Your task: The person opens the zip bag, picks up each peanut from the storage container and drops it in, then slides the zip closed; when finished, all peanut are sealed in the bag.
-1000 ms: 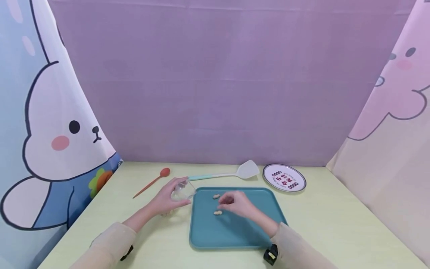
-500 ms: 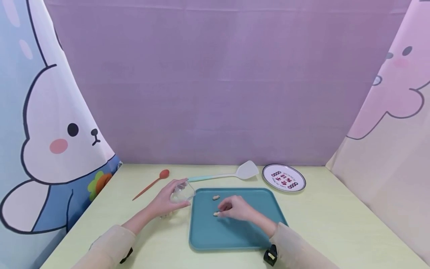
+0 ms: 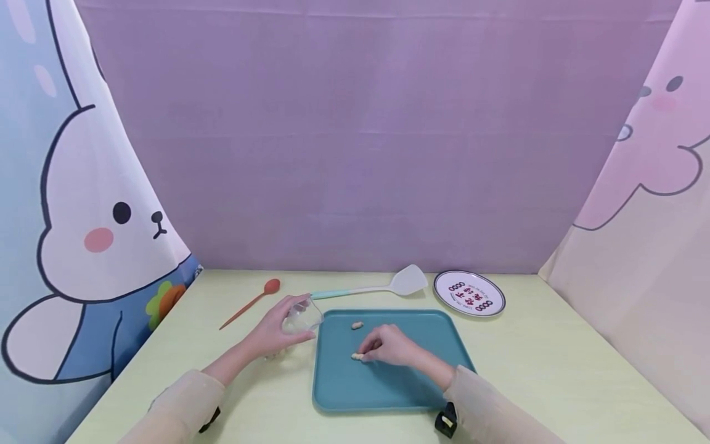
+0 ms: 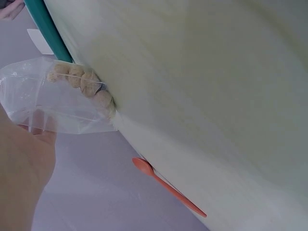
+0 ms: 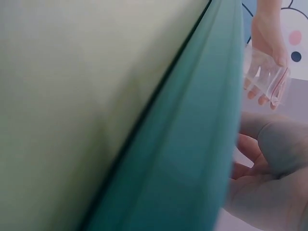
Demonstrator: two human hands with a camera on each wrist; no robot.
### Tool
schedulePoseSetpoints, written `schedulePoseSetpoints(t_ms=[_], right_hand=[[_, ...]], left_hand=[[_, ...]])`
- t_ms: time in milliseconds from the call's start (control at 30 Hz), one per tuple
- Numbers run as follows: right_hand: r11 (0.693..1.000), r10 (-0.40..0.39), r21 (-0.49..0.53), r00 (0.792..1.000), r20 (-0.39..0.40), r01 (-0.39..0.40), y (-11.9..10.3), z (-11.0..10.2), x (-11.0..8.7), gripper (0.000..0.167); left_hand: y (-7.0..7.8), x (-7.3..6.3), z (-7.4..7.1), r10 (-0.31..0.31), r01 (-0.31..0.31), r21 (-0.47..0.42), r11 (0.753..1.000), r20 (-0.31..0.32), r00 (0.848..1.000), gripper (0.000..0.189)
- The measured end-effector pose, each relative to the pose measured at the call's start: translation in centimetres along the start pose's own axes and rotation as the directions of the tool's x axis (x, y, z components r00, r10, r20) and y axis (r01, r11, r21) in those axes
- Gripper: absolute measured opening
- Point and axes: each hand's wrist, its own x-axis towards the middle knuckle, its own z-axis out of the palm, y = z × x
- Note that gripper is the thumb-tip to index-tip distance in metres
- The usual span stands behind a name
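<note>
My left hand (image 3: pixel 276 328) grips a clear zip bag (image 3: pixel 302 317) by its upper part, its mouth spread toward the tray. Several peanuts (image 4: pixel 90 84) in their shells lie at the bottom of the bag in the left wrist view. Over the teal tray (image 3: pixel 399 394), my right hand (image 3: pixel 391 345) pinches one end of a peanut (image 3: pixel 355 356) between thumb and forefinger, close to the tray's surface. A second peanut (image 3: pixel 357 325) lies farther back on the tray. The tray's rim hides the right fingertips in the right wrist view.
Behind the left hand lies a red spoon (image 3: pixel 272 285). A white spatula (image 3: pixel 409 280) with a mint handle rests beyond the tray's far rim. A printed plate (image 3: pixel 444 290) sits at the back right, before the purple backdrop (image 3: pixel 355 154).
My right hand has come down and slightly toward me, and its thumb and forefinger have closed on the nearer peanut. The left hand keeps holding the bag in the same place.
</note>
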Motion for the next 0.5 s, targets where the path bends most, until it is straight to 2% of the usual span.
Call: schedulePoseSetpoints(t_ms=[267,500], right_hand=[[0.999,0.041,0.006,0.999,0.016,-0.041,-0.01,-0.05,-0.08,0.016],[0.999,0.029,-0.024,1.000,0.009,-0.029,-0.16,-0.02,-0.15,0.010]], left_hand=[[-0.05,0.05,0.01,-0.002,0.002,0.007,1.000,-0.004,1.000,0.075],[0.13,0.00,0.03,-0.018,0.018,-0.006,1.000,0.004,1.000,0.076]])
